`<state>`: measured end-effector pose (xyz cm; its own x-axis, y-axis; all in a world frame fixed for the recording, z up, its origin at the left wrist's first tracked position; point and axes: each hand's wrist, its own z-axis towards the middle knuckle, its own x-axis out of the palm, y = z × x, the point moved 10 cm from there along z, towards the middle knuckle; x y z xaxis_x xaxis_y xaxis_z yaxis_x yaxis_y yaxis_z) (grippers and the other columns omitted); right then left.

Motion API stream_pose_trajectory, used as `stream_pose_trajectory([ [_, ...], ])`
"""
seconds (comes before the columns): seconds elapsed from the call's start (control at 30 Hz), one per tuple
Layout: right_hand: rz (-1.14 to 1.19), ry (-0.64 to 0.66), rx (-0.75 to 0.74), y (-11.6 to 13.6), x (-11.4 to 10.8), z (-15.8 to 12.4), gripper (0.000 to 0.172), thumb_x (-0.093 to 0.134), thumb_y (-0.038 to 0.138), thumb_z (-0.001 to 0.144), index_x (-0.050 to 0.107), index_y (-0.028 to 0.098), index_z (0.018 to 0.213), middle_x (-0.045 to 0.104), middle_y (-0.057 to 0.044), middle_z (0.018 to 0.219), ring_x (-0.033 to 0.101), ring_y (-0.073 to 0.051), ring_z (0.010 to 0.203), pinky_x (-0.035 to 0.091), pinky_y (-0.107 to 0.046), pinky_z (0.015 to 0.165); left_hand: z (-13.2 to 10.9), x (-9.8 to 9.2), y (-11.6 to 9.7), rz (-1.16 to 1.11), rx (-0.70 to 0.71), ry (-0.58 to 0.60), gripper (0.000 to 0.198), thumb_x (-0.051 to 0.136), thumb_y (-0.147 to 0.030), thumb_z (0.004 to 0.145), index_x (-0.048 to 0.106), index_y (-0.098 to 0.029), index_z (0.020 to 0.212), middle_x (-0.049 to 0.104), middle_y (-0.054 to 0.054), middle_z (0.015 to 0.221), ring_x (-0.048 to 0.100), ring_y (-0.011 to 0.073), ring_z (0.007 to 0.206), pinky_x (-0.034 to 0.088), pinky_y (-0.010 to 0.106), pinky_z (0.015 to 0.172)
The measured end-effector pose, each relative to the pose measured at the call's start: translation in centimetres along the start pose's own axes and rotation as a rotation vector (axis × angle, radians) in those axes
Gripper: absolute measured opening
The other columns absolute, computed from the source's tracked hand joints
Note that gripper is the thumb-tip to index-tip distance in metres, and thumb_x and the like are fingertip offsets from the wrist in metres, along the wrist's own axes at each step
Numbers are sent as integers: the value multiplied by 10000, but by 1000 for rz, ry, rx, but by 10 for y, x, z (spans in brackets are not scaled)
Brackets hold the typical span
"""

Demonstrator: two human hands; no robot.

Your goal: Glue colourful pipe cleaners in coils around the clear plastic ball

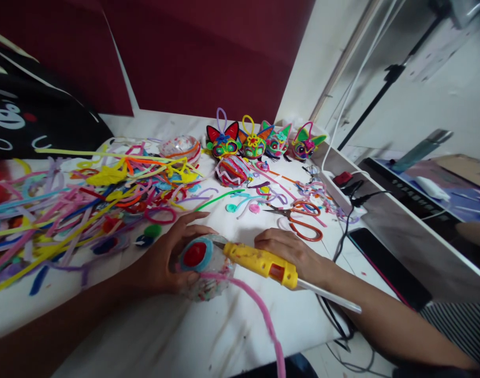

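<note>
My left hand point(171, 257) is wrapped round a clear, rounded plastic piece point(210, 289) near the table's front. On its top sits a red oval patch point(195, 254) ringed in light blue pipe cleaner. A pink pipe cleaner point(259, 304) runs from beside my left thumb over the table's front edge. My right hand point(285, 244) grips a yellow hot glue gun point(259, 260), its nozzle at the edge of the blue ring. Whether the nozzle touches is too small to tell. A clear glue stick point(330, 295) sticks out of the gun's back end.
Loose pipe cleaners point(66, 210) cover the table's left. Orange-handled scissors point(299, 215) lie beyond my right hand. Several colourful eared ornaments point(253, 144) stand at the back, near a clear bowl point(180, 147). A phone point(389, 268) and black cables point(348, 231) lie to the right.
</note>
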<state>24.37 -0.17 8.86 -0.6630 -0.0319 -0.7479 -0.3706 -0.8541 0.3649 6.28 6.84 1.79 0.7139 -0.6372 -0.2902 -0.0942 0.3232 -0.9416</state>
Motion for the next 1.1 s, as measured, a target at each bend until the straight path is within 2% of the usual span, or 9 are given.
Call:
stream_pose_trajectory([
  [0.23,-2,21,5,1,2,-2,317,393,394,1089,583,146,1144,683,-151,978,660,-223,888,556,-347,766,-1,1,4,-80,-28,-30,970,808,-334,737,296,-323,1560,592,147,1433,633,356,1252,546,452,1007],
  [0.4,6,34,0,6,0,-1,321,391,382,1092,593,136,1127,692,-153,974,665,-223,900,562,-349,770,0,1,4,-119,-28,-37,969,822,-336,752,291,-344,1562,583,140,1448,639,338,1251,546,447,1009],
  [0.57,-16,68,1,6,2,-3,282,414,346,1082,595,139,1142,688,-157,999,673,-223,895,567,-353,771,1,2,4,-135,16,-26,993,844,-401,750,279,-323,1563,611,158,1414,656,359,1228,566,470,983],
  [0.77,-31,73,-21,9,1,-5,286,406,350,1079,585,141,1157,687,-159,1002,671,-228,879,571,-368,746,-1,1,1,-176,-32,-79,989,844,-440,764,277,-298,1562,610,162,1417,642,343,1248,537,456,1015],
  [1.1,-39,59,-63,18,1,-1,290,356,301,1092,582,125,1139,683,-161,973,660,-225,842,554,-367,724,0,2,2,-182,-64,-68,1001,835,-429,752,258,-339,1565,618,121,1393,659,323,1205,538,398,957],
])
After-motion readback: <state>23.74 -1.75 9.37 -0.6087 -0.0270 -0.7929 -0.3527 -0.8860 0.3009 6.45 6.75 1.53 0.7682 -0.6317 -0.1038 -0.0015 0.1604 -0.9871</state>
